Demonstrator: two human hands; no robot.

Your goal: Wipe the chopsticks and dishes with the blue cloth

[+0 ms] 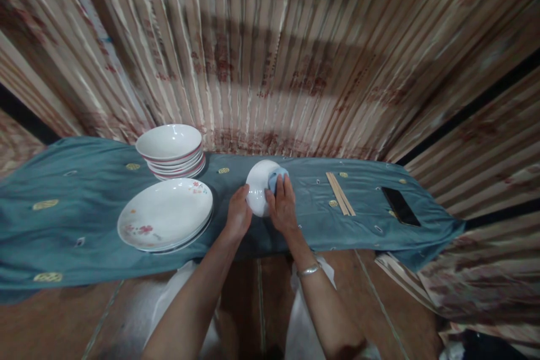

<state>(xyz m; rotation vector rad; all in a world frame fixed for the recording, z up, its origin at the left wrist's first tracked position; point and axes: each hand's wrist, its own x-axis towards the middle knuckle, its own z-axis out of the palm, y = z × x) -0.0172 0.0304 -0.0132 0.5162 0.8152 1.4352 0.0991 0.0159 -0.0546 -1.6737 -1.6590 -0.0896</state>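
One white bowl (255,180): held tilted over the middle of the table (306,211), between far and near edges; touching the surface or raised above, cannot tell
Left hand (239,211): clamped on the bowl's left rim, thumb on the near face, the other fingers mostly hidden
Right hand (282,205): fingers bent over the blue cloth (277,176), pressing against the right part of the bowl
Blue cloth: bunched between right hand and bowl, at the upper right of the rim
Bracelet (309,270): silver, around the right wrist
Bowl stack (171,143): nested, red-edged, left of the middle, close to the table's far edge
Plates (164,216): piled just nearer than the bowl stack, close to the near edge; flowers at two places on the top rim
Wooden sticks (341,194): lying side by side, right of the middle, well apart from the bowl
Phone (400,206): black, flat, near the table's right end
Tablecloth (93,197): blue-green, wrinkled, yellow motifs
Curtain (253,67): pleated, beyond the far edge
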